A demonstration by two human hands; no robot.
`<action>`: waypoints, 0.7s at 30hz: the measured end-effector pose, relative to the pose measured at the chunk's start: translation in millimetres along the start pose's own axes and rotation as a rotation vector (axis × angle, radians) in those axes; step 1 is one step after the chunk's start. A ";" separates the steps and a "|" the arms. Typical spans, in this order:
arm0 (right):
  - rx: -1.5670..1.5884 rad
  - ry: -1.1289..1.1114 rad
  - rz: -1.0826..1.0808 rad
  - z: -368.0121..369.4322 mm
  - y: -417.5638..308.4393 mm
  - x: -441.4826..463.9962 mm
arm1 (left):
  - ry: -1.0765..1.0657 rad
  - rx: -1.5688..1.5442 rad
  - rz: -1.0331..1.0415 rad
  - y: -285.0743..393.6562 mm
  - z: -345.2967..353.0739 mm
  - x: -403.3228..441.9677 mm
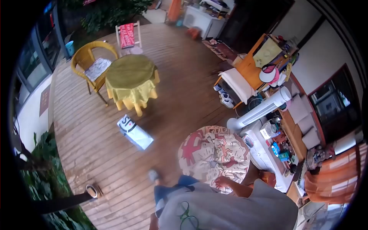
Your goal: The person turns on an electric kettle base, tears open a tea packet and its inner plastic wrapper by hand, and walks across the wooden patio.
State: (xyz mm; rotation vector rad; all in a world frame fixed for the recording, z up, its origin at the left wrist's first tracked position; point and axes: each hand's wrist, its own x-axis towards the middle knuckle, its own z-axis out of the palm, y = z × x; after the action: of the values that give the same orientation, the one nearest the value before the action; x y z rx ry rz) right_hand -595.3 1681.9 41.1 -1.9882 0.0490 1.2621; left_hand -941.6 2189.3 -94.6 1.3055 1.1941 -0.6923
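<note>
My right hand [222, 182] hangs over the edge of a round patterned cushion seat [209, 153]. Its fingers look loosely apart, with nothing visible in them; whether it touches the fabric is unclear. Of my left arm only a small part shows at the bottom edge, and the hand itself is out of the picture. A white and grey parcel [135, 132] with dark lettering lies on the wooden deck, ahead and to the left. Beyond it stands a round table [132, 73] with a yellow cloth.
A wicker chair [82, 57] and a folding chair [128, 34] stand by the table. To the right are a wooden chair [249, 63] with a white cushion, shoes [226, 99] beneath it, a white tower fan [260, 109] and a cluttered white table [264, 153]. Plants border the left edge.
</note>
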 end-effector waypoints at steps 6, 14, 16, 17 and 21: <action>0.257 0.242 0.137 30.9 -22.2 19.5 | -0.024 -0.012 0.245 281.2 -116.2 94.4; 0.137 0.187 0.247 16.7 -7.3 87.1 | 0.086 -0.052 0.574 598.1 -132.5 165.6; -0.173 0.206 0.204 -16.2 -32.2 115.7 | 0.055 0.018 0.449 640.2 -105.8 169.2; 0.338 0.280 0.411 -34.1 -44.4 126.1 | -0.025 0.154 0.500 641.9 -103.8 209.1; -0.273 0.325 -0.096 -138.8 -48.5 215.6 | -0.149 0.702 0.423 676.8 -6.6 227.6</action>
State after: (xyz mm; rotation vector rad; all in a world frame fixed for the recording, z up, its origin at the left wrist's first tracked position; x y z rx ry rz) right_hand -360.5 1705.9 -70.3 -2.3863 -0.0626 0.9123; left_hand -254.5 2382.3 -69.4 1.9704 0.5202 -0.9105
